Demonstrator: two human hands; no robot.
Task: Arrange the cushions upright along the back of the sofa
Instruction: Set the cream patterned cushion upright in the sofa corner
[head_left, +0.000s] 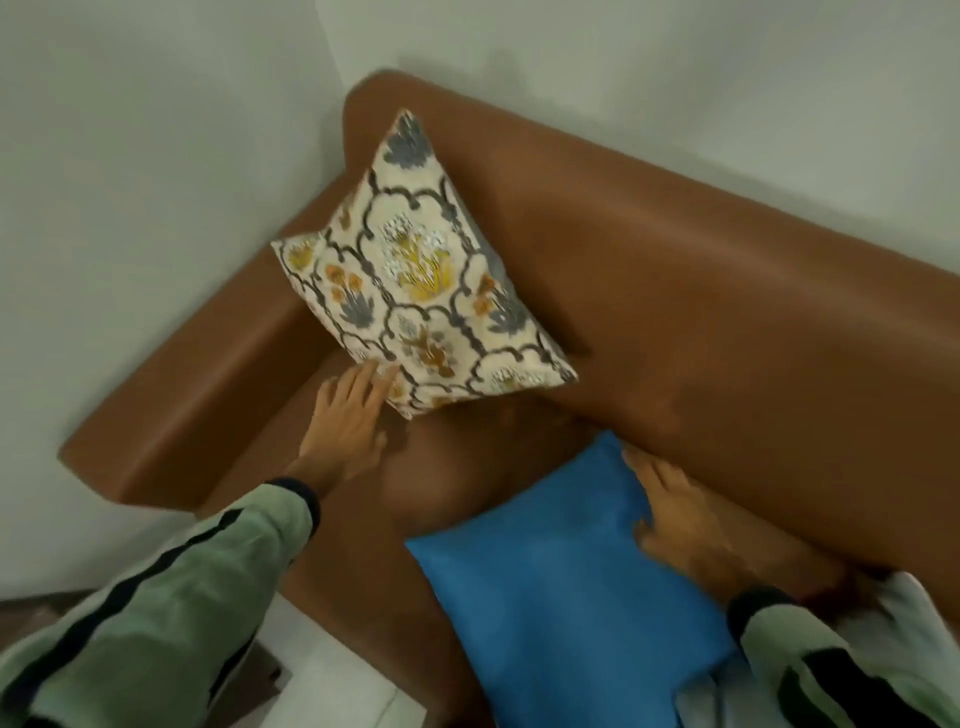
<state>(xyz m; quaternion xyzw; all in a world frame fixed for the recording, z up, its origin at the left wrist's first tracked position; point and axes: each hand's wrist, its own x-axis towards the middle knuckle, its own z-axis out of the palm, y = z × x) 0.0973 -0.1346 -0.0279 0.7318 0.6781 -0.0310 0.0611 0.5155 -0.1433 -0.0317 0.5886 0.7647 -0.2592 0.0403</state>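
A cream cushion with a grey and yellow floral pattern (415, 280) stands tilted in the corner of the brown leather sofa (727, 312), leaning on the backrest. My left hand (348, 415) rests flat beside the cushion's lower left corner, fingers spread and touching its edge. A plain blue cushion (561, 582) lies flat on the seat to the right. My right hand (675, 514) lies on the blue cushion's far right edge next to the backrest, fingers curled over that edge.
The sofa's left armrest (197, 395) runs along a white wall (130, 182). A pale cloth or cushion (909, 597) shows at the right edge. White floor tiles (332, 675) lie in front of the sofa.
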